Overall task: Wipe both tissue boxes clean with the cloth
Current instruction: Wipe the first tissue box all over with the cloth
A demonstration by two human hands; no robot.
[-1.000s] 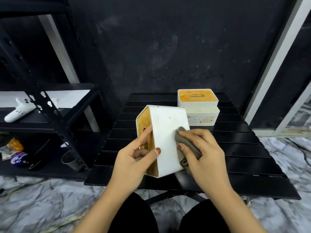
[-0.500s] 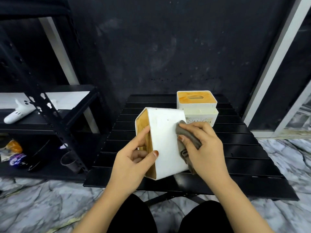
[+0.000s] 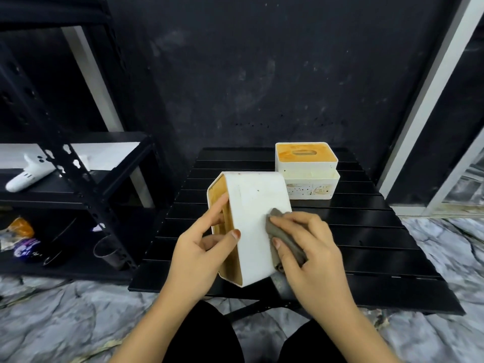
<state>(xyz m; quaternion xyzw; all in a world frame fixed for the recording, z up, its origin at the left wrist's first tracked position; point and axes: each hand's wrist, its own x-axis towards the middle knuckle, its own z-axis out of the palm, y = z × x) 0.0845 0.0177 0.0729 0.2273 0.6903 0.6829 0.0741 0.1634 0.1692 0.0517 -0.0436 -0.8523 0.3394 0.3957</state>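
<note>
A white tissue box (image 3: 251, 221) with a wooden lid facing left is tipped on its side above the near part of the black slatted table (image 3: 366, 244). My left hand (image 3: 201, 247) grips it, fingers on the lid and thumb on the white face. My right hand (image 3: 311, 244) holds a bunched grey-brown cloth (image 3: 282, 238) and presses it against the box's right edge. A second white tissue box (image 3: 306, 170), with an orange-stained wooden lid and a speckled front, stands upright at the back of the table.
A black metal shelf rack (image 3: 76, 174) stands to the left, holding a white airplane toy (image 3: 28, 174), snack packets (image 3: 18, 237) and a small dark cup (image 3: 107, 250). A dark wall is behind the table. Marble-patterned floor (image 3: 65, 323) lies around it, and my dark-clothed knees are below.
My right hand has slid the cloth down the box's white side toward its right edge. The box has tipped slightly; my left hand keeps its hold.
</note>
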